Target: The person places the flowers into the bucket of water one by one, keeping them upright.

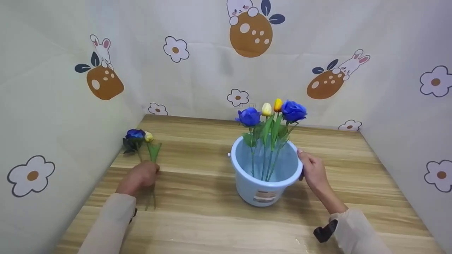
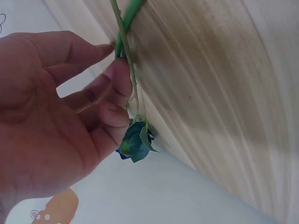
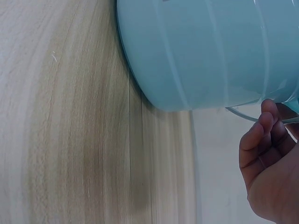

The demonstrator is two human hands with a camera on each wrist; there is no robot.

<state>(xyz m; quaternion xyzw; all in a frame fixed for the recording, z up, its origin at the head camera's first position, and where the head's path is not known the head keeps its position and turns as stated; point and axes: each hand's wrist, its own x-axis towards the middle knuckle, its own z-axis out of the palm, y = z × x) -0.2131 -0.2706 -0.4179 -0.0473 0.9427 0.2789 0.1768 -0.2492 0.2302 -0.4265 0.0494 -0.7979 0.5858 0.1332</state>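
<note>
A light blue bucket (image 1: 255,192) (image 3: 210,46) stands mid-table. In it are two blue roses (image 1: 249,116) (image 1: 293,110), a pale yellow tulip (image 1: 266,109) and an orange tulip (image 1: 278,104), all upright. My right hand (image 1: 312,169) (image 3: 268,163) grips the bucket's right rim, thumb on top and fingers curled beneath by the wire handle. At the left, a blue rose (image 1: 135,134) (image 2: 133,144) and a small yellow tulip (image 1: 148,136) lie flat on the table. My left hand (image 1: 141,175) (image 2: 56,116) rests over their stems (image 2: 126,42), fingertips touching them, palm open.
The wooden table (image 1: 212,225) is closed in by cream cloth walls (image 1: 53,106) with flower and rabbit prints on the left, back and right. The lying flowers are close to the left wall. A black wrist mount (image 1: 325,231) sits on my right sleeve.
</note>
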